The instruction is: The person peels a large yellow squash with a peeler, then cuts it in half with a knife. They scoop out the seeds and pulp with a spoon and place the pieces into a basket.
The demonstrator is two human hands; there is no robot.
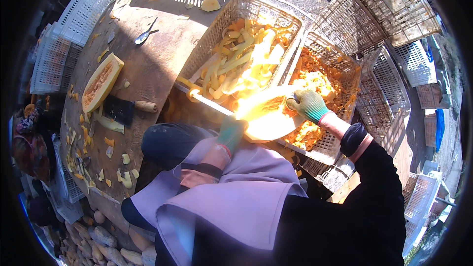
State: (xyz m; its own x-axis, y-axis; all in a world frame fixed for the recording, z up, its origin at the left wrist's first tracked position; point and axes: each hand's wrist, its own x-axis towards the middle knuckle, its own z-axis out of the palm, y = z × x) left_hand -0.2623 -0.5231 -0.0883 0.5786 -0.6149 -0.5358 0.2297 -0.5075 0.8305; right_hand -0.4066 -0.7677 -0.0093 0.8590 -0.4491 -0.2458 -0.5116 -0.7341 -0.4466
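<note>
A squash half [271, 118], overexposed by sunlight, lies across my lap and the crates, its hollow side up. My left hand [231, 131], in a green-coated glove, grips its near left end. My right hand [306, 104], in the same kind of glove, is closed at the far right edge of its hollow; whether it holds a tool is hidden. Right below it is a plastic crate [334, 147] of orange squash pulp. Left of that stands a crate [207, 38] of yellow peel strips. A wooden-handled cleaver [119, 111] lies on the board, beside another squash half [102, 83].
A spoon [143, 37] and peel scraps lie on the wooden board [159, 66] at left. Stacked crates [349, 22] stand at right, white crates [88, 3] at upper left. Whole squashes [105, 236] lie on the ground at lower left. A person [31, 144] is at far left.
</note>
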